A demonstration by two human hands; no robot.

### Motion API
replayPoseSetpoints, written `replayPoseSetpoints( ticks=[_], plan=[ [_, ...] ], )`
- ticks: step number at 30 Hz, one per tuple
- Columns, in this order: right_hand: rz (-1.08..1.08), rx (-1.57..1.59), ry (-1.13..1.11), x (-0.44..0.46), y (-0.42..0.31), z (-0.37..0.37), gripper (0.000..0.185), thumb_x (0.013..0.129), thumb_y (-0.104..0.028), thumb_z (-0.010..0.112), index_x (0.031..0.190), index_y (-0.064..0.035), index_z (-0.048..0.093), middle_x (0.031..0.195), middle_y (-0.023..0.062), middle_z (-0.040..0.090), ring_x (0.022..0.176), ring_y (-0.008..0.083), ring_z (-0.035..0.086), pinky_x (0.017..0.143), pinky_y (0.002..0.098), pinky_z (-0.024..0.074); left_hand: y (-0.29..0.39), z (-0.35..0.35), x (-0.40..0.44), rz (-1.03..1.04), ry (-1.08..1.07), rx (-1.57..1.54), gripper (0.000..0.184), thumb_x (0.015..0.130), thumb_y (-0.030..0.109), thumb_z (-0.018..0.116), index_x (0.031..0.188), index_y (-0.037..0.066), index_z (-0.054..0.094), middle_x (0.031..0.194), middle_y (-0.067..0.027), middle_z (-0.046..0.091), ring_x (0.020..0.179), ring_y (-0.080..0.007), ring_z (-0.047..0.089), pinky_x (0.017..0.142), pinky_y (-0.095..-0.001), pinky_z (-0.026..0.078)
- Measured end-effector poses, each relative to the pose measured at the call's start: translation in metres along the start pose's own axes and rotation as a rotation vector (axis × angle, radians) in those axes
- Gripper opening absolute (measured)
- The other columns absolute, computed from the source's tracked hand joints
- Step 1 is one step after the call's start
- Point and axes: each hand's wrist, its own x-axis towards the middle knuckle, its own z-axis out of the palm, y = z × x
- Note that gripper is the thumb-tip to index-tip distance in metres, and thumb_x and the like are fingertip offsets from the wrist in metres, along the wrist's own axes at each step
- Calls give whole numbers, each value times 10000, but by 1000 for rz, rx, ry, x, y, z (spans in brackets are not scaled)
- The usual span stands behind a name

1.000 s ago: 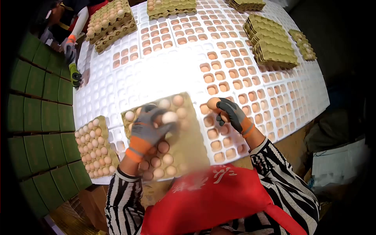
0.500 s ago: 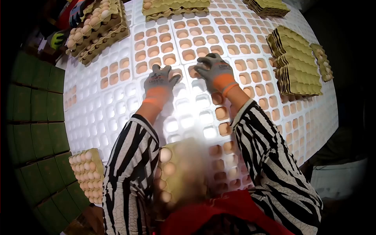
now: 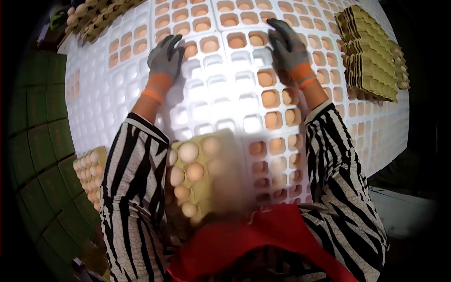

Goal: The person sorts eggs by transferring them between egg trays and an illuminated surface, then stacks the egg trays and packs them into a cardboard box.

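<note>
White egg trays [image 3: 228,69] lie beneath the left hand [image 3: 165,57] and right hand [image 3: 290,49], parted wider than before, fingers loosely spread.

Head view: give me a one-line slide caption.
Left hand and right hand, in grey-and-orange gloves, over square-celled white trays partly filled with light-brown rounded eggs.

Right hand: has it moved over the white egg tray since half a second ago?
Yes: judged against the white egg tray, the right hand has shifted rightward.
</note>
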Motion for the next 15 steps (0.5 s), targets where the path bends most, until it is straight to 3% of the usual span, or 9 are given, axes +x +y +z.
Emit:
replayPoseSetpoints(
  ticks=[2, 3, 6, 7, 8, 9, 10, 12, 15],
  plan=[
    [222, 211, 13, -13, -64, -29, 337, 949, -125, 618, 1284, -99, 641, 1182, 95, 662, 991, 152, 639, 873, 306, 519, 48, -56, -11, -335, -180, -438, 351, 999, 227, 603, 1306, 59, 638, 1285, -81, 665, 1175, -196, 599, 1013, -307, 443],
    [210, 254, -2, -28, -80, -38, 317, 942, -109, 630, 1256, -79, 656, 1141, 86, 668, 944, 133, 639, 834, 289, 521, 69, -85, -25, -261, -193, -482, 352, 1014, 223, 588, 1299, 23, 635, 1258, -55, 677, 1140, -128, 593, 1007, -286, 439],
    [294, 315, -194, -88, -154, -68, 273, 909, -63, 673, 1182, -43, 686, 1011, 61, 681, 852, 102, 632, 741, 260, 523, 129, -149, -91, -280, -275, -460, 302, 981, 108, 617, 1265, 8, 645, 1185, -70, 682, 1097, -134, 611, 979, -295, 466],
    [330, 368, -286, -110, -182, -75, 274, 890, -64, 695, 1164, -54, 691, 987, 51, 680, 852, 104, 633, 737, 264, 525, 145, -164, -118, -213, -309, -388, 302, 953, 61, 614, 1247, 1, 649, 1175, -72, 671, 1064, -149, 622, 971, -296, 473],
    [367, 420, -378, -131, -206, -79, 275, 871, -64, 717, 1146, -66, 696, 963, 40, 680, 853, 106, 635, 732, 267, 527, 156, -172, -149, -262, -318, -556, 335, 898, 28, 636, 1231, 15, 656, 1186, -88, 658, 1057, -170, 628, 954, -305, 485],
    [284, 336, -434, -148, -225, -80, 275, 856, -73, 729, 1129, -87, 701, 968, 36, 677, 863, 124, 639, 732, 276, 535, 163, -181, -173, -296, -387, -406, 372, 843, 28, 664, 1216, 41, 664, 1203, -108, 645, 1072, -218, 629, 964, -336, 490],
    [204, 251, -486, -162, -241, -79, 276, 840, -81, 741, 1112, -108, 707, 972, 31, 674, 873, 142, 644, 733, 284, 542, 161, -179, -197, -133, -358, -273, 431, 808, 49, 689, 1237, 66, 653, 1225, -128, 629, 1117, -276, 609, 959, -382, 496],
    [-25, 116, -396, -190, -257, -62, 260, 819, -136, 760, 1075, -144, 713, 973, 29, 672, 852, 200, 652, 704, 319, 553, 160, -165, -233, 55, -265, -27, 498, 794, 112, 722, 1283, 98, 626, 1236, -133, 610, 1130, -310, 577, 973, -426, 460],
    [-91, -140, -399, -205, -280, -36, 388, 819, -245, 735, 1184, -149, 642, 1162, 67, 625, 991, 265, 626, 808, 404, 526, 179, -151, -237, 158, -284, 213, 514, 774, 182, 755, 1267, 122, 619, 1212, -106, 608, 1133, -307, 551, 979, -451, 412]
  ],
)
